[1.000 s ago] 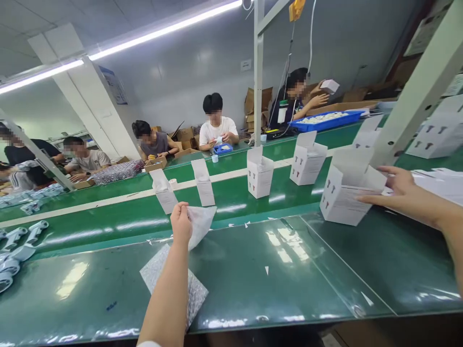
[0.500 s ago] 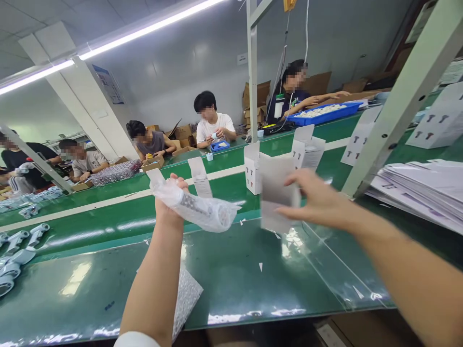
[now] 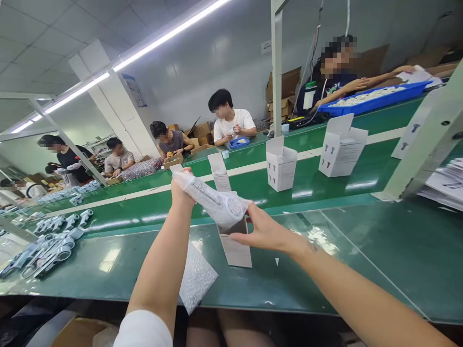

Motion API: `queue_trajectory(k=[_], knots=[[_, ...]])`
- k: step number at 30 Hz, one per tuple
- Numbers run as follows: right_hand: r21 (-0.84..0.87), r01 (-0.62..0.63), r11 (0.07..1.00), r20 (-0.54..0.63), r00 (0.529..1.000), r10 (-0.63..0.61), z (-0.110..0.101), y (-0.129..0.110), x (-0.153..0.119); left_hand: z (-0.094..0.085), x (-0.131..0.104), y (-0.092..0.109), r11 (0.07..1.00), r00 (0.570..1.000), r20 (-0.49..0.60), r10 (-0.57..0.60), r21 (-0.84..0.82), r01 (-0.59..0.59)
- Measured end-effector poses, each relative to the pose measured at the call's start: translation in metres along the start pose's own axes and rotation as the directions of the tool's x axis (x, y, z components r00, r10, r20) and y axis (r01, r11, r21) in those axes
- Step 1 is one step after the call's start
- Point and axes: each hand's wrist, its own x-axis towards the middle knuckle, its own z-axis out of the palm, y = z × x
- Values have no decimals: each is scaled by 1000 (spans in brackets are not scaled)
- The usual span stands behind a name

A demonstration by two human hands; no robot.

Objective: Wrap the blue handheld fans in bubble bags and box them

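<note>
My left hand [image 3: 182,189] is closed around one end of a light-coloured device [image 3: 220,205] wrapped in clear bubble wrap; its exact kind is blurred by the wrap. The device slants down to the right, its wide end over the top of a white cardboard box [image 3: 236,251]. That box stands slightly tilted on the green bench. Gripping it at the upper right is my right hand [image 3: 265,229], thumb across the near face; the fingertips are partly hidden behind the device's wide end. A bubble wrap sheet [image 3: 198,279] lies near the bench's front edge, beside my left forearm.
Open white boxes [image 3: 282,171] stand on the green conveyor belt [image 3: 173,200]. Several pale blue devices [image 3: 54,253] are piled at left. A metal post [image 3: 415,140] rises at right near stacked flat cartons [image 3: 446,180]. Co-workers [image 3: 235,120] sit across the belt.
My right hand has brought the white box leftward and lower, under the wrapped device's wide end. My left hand still holds the device. The camera view has shifted, showing more of the left side.
</note>
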Motion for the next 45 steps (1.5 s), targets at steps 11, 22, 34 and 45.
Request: queue_trajectory(k=[11,22,34,45], knots=[[43,42,998,-66,997,-39,18,-2,-8,16,0,13,965,846,525,-98,258,-49],[-120,53,991,-141,988,-70,15,-22,-14,-7,-109,7,491,699,490,520,498,-715],[18,113,993,-180,978,-108,38,6,-12,16,-104,2,-151,530,847,-29,521,-840],[-19,111,994,-52,992,-112,36,19,-16,-35,-130,-30,-222,667,729,-153,633,-742]])
